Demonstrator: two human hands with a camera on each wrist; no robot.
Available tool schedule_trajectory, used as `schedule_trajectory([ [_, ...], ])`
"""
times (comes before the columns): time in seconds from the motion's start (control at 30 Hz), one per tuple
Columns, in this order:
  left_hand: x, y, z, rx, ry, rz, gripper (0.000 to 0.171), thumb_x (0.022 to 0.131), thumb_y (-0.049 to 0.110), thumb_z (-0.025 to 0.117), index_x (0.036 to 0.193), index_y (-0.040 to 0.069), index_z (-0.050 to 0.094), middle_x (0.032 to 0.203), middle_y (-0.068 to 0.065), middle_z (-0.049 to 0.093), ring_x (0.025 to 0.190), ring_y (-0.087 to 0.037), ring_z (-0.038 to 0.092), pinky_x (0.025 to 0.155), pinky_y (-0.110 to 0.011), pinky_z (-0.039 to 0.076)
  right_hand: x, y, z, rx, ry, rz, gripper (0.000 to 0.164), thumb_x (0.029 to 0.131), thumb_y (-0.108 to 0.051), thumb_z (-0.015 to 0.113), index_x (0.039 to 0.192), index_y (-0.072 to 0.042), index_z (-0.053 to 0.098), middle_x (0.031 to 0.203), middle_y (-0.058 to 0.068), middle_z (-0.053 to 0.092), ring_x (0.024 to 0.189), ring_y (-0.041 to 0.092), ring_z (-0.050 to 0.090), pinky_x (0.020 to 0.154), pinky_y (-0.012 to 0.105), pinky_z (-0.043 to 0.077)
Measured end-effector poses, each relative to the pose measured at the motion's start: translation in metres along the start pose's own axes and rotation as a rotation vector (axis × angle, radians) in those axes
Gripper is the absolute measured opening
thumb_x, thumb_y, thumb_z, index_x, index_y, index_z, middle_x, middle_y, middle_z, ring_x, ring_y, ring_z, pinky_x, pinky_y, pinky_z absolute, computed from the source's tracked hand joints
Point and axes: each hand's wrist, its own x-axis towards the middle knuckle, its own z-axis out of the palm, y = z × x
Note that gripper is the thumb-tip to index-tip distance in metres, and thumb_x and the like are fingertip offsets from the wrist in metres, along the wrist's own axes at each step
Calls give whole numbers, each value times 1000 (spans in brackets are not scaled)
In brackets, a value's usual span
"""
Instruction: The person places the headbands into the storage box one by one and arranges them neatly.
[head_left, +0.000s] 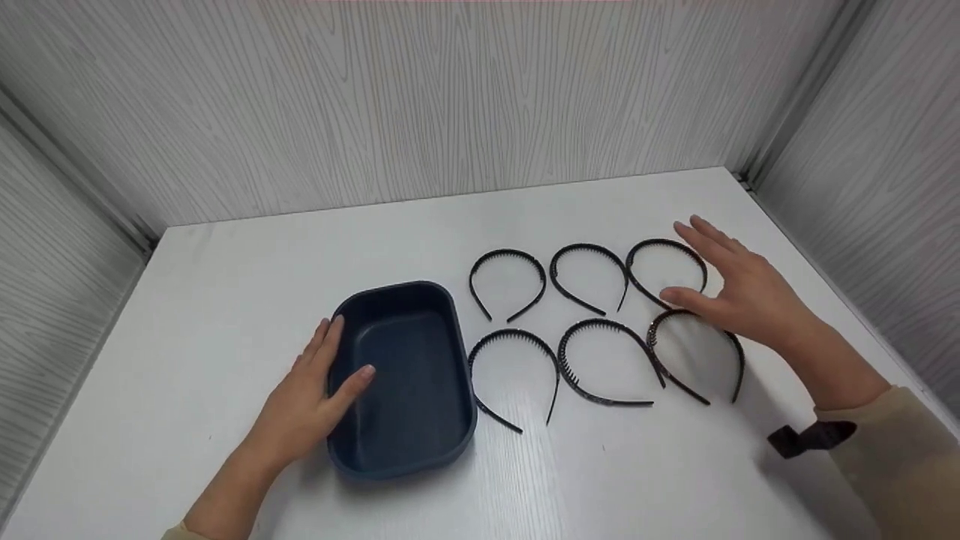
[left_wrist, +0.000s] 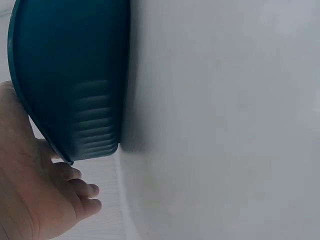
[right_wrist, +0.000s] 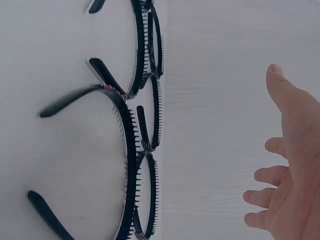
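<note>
A dark blue rectangular tub [head_left: 409, 375] stands on the white table, and its outer wall [left_wrist: 75, 85] fills the upper left of the left wrist view. My left hand [head_left: 307, 401] rests at the tub's left rim, fingers fairly straight and thumb reaching over the inside. Several black toothed headbands [head_left: 517, 334] lie in two rows to the right of the tub. My right hand [head_left: 746, 292] hovers above the rightmost headbands, fingers and thumb spread, holding nothing. In the right wrist view, the nearest headband [right_wrist: 131, 150] is apart from the right hand [right_wrist: 295, 175].
The white table [head_left: 217, 300] is bounded by a wood-grain back panel [head_left: 420, 97] and side panels at left and right. A dark strap piece [head_left: 814, 437] sits at the right sleeve [head_left: 892, 457].
</note>
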Motion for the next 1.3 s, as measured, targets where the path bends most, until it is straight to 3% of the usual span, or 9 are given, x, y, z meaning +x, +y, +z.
schedule_trajectory([
  [0.2, 0, -6, 1, -88, 10, 19, 87, 107, 56, 51, 172, 14, 11, 176, -19, 8, 161, -41, 13, 125, -64, 18, 13, 31, 0, 113, 56, -14, 82, 93, -31, 84, 164, -24, 44, 168, 8, 40, 155, 37, 36, 118, 64, 32],
  [0.37, 2, -12, 6, -151, 17, 31, 85, 108, 53, 52, 172, 14, 12, 176, -18, 10, 162, -38, 13, 126, -61, 16, 28, 53, 0, 170, 51, 72, 77, 94, -32, 83, 162, -26, 47, 164, 8, 47, 151, 37, 41, 117, 61, 35],
  [0.6, 2, -14, 10, -205, 32, 55, 83, 109, 48, 54, 172, 14, 13, 177, -14, 11, 161, -37, 15, 127, -59, 16, 54, 74, -1, 222, 32, 144, 73, 96, -35, 80, 161, -20, 50, 159, 14, 52, 144, 41, 48, 114, 60, 39],
  [0.87, 2, -16, 11, -252, 37, 77, 80, 110, 44, 53, 172, 16, 13, 177, -11, 11, 162, -34, 13, 127, -59, 17, 83, 85, 8, 293, 4, 148, 66, 98, -34, 78, 157, -16, 55, 156, 11, 56, 140, 31, 54, 118, 51, 38],
  [1.3, 0, -15, 9, -254, 25, 56, 77, 111, 41, 52, 173, 18, 13, 177, -9, 10, 162, -33, 13, 127, -58, 16, 118, 93, 30, 279, -128, 174, 55, 100, -32, 76, 149, -11, 63, 153, 13, 59, 146, 32, 48, 118, 53, 37],
])
